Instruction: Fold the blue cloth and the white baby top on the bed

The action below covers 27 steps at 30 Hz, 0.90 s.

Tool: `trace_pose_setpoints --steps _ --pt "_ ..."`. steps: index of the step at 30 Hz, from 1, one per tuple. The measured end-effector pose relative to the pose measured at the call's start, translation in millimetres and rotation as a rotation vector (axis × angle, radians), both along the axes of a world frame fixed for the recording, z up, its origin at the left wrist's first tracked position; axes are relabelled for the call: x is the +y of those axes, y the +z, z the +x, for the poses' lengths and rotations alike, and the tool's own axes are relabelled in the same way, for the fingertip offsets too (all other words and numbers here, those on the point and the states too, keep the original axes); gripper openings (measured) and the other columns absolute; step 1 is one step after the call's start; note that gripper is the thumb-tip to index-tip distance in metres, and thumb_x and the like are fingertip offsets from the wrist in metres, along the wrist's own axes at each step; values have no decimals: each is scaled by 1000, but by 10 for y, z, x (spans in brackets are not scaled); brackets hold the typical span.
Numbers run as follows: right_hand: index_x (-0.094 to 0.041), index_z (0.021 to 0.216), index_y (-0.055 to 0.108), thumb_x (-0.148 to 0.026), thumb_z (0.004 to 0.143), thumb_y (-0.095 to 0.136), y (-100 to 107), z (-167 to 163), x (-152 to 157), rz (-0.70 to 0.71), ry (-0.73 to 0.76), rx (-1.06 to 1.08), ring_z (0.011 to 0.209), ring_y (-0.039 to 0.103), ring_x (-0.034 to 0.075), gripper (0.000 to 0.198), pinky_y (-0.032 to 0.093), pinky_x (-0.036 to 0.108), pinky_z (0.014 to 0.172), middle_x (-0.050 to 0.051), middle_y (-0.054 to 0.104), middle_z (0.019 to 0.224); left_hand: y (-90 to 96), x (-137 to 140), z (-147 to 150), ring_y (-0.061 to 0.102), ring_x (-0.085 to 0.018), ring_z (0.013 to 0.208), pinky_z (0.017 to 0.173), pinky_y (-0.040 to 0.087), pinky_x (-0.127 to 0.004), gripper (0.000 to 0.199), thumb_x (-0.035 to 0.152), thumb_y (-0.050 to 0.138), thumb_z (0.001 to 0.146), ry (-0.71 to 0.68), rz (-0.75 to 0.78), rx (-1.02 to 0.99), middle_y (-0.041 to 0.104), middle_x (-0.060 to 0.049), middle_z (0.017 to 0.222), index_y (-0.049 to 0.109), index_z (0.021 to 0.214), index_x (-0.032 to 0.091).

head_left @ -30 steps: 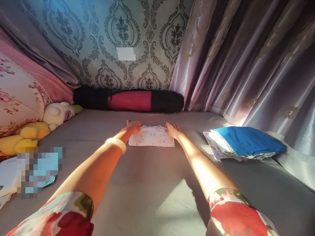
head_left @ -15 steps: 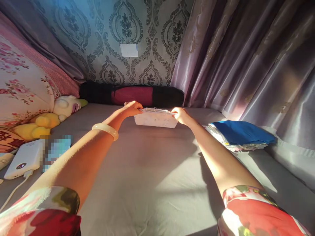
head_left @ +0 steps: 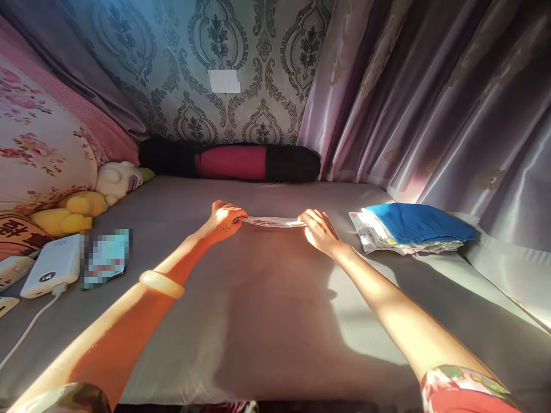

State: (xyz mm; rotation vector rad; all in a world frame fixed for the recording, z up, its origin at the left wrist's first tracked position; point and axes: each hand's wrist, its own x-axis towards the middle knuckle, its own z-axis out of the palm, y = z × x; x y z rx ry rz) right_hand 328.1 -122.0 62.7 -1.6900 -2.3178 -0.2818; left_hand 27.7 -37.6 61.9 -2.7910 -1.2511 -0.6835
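A thin white piece that looks like folded cloth [head_left: 273, 221] is stretched level between my two hands above the grey sheet [head_left: 275, 298]. Only its narrow near edge shows, with loose folds in the middle, so its exact kind is hidden. My left hand [head_left: 224, 221] pinches its left end, a pale bangle [head_left: 162, 284] on that forearm. At the opposite end, the fingers of my right hand [head_left: 319, 228] are closed on the cloth.
Right of my hands lies a stack of folded clothes [head_left: 374, 235] topped by a blue garment [head_left: 426, 223]. A black and red roll [head_left: 232, 162] lies along the wall. To the left are plush toys [head_left: 69, 215], a white power bank [head_left: 54, 267] with a cable, and a blurred phone-like item [head_left: 107, 258].
Both hands have come lower and nearer to me with the white cloth still between them. Its broad hanging face has gone from sight, leaving a thin edge. The view has shifted slightly.
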Motion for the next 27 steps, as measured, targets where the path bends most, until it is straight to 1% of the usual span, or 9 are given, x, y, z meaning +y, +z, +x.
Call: trace_pose_setpoints --steps 4,8,11,15,18,21,24,26,27 --pt "-20 115 59 -4 87 35 -186 -4 -137 -17 55 -48 96 48 20 40 31 31 84 7 59 108 -199 -170 -66 63 -16 100 109 20 -42 37 9 37 76 -104 9 25 71 0 104 66 94 25" --pt "-21 122 57 -4 89 34 -334 -13 -236 -71 97 -108 97 46 20 44 31 31 84 8 57 110 -344 -286 -115 63 -15 101 111 19 -44 45 4 33 75 -152 -39 85 70 1 109 66 94 27" --pt "-23 123 58 -4 89 34 -372 -18 -308 -114 99 -142 98 46 21 46 31 32 85 9 56 111 -387 -352 -152 62 -14 104 112 16 -43 51 1 30 73 -163 -83 126 69 1 111 66 98 27" --pt "-25 127 57 -1 81 39 -367 -22 -379 -152 104 -106 100 46 21 54 30 32 88 8 55 111 -374 -424 -176 60 -14 107 113 13 -43 51 2 33 71 -162 -129 172 66 2 118 64 101 28" --pt "-24 124 59 -2 79 41 -343 -43 -389 -158 93 -77 101 47 20 53 29 32 91 8 56 109 -321 -475 -133 62 -17 102 111 16 -45 38 9 38 73 -113 -145 174 67 0 116 64 96 26" --pt "-22 115 65 -3 81 39 -304 -92 -345 -181 46 -60 99 50 19 47 29 31 92 8 59 104 -255 -500 -21 64 -18 88 106 24 -46 24 23 40 84 -33 -148 175 71 -2 96 64 82 23" --pt "-21 101 68 -9 85 39 -264 -179 -255 -212 -49 -28 98 52 20 36 30 31 90 7 62 99 -226 -475 145 63 -18 76 100 30 -45 38 36 36 92 57 -123 192 69 -3 77 61 68 20" --pt "-20 100 67 -11 86 39 -250 -262 -181 -197 -120 9 100 53 20 33 32 31 89 7 63 101 -238 -441 279 63 -21 81 97 32 -46 39 36 36 93 122 -88 178 69 -5 80 62 71 19" --pt "-19 103 66 -12 87 37 -251 -311 -142 -179 -147 28 101 53 20 33 33 30 88 8 63 103 -251 -424 352 63 -22 87 97 32 -46 35 35 36 93 151 -71 160 70 -6 86 64 77 19"
